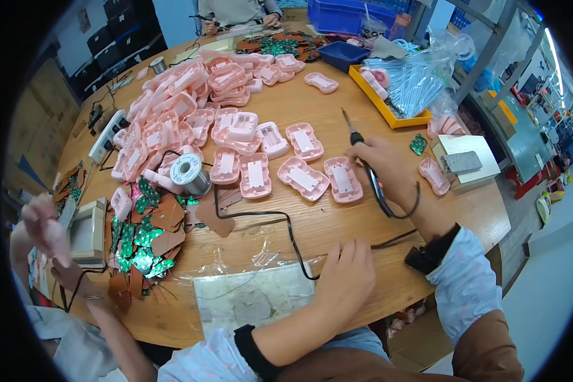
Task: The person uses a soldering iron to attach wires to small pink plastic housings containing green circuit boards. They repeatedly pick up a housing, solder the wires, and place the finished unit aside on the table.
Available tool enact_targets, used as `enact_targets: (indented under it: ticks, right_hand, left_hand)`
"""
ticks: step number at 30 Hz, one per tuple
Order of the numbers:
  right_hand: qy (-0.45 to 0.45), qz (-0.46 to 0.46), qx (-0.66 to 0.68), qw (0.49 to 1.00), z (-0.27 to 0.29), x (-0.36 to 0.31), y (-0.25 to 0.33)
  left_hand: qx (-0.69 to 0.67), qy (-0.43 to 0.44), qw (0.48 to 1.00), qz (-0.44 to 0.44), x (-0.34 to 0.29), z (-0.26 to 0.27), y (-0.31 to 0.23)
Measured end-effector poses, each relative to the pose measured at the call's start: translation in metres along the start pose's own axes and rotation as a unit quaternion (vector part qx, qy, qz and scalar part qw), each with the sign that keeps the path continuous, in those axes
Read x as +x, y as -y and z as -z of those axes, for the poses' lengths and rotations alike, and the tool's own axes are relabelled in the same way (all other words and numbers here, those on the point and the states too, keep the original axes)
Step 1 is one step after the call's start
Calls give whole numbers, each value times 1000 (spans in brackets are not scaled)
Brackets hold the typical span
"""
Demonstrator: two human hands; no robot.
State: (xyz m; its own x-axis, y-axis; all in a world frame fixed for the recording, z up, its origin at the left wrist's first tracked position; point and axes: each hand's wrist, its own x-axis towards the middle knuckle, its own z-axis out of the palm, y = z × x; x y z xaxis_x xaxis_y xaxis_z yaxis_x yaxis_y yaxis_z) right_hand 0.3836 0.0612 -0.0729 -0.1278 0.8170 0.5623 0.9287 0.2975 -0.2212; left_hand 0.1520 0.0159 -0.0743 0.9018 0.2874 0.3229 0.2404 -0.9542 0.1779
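My right hand [383, 167] is closed around a soldering iron [377, 184]. Its metal tip points up and away, beyond several pink plastic shells [342, 180] on the wooden table. My left hand [349, 275] rests near the front edge, fingers stretched forward and nothing visible in them. Beside those fingers runs the black cable [291, 232]. Left of that hand lies a clear plastic sheet over a pale flat pad [254, 293]. A spool of solder wire [191, 175] stands among the shells, left of the middle.
Pink shells [184, 95] are heaped at the far left. Green circuit boards and brown pieces [149, 248] lie in front of them. A yellow tray [409, 121] holds pale blue sticks. At right sits a box [474, 156]. Another person's hand [48, 229] is at left; someone sits opposite.
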Motion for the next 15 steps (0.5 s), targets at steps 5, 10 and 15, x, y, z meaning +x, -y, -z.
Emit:
enact_targets:
  ticks: [5, 10, 15]
  right_hand:
    - [71, -102, 73, 990, -27, 16, -9]
    - [-178, 73, -29, 981, 15, 22, -7]
    - [-200, -167, 9, 966, 49, 21, 39]
  left_hand:
    - [-89, -63, 994, 29, -29, 35, 11]
    - [-87, -94, 951, 282, -75, 64, 32]
    - [3, -58, 928, 368, -93, 44, 65]
